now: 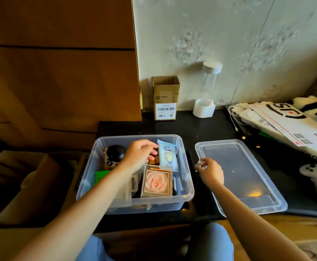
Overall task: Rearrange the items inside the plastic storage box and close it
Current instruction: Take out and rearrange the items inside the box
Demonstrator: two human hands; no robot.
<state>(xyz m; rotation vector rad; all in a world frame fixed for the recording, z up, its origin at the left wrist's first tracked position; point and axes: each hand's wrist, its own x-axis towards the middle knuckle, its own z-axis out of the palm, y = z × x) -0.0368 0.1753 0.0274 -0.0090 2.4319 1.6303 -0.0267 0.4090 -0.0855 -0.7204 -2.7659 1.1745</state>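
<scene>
I see the clear plastic storage box (135, 200) open on the dark table (210, 127), its lid (251, 185) lying flat just to its right. Left hand (138, 153) reaches inside, fingers curled onto a small brown item (153, 161) beside the blue packet (168, 154); whether it grips I cannot tell. The rose box (156, 182) sits nearer me. Right hand (211, 173) pinches the lid's left edge.
</scene>
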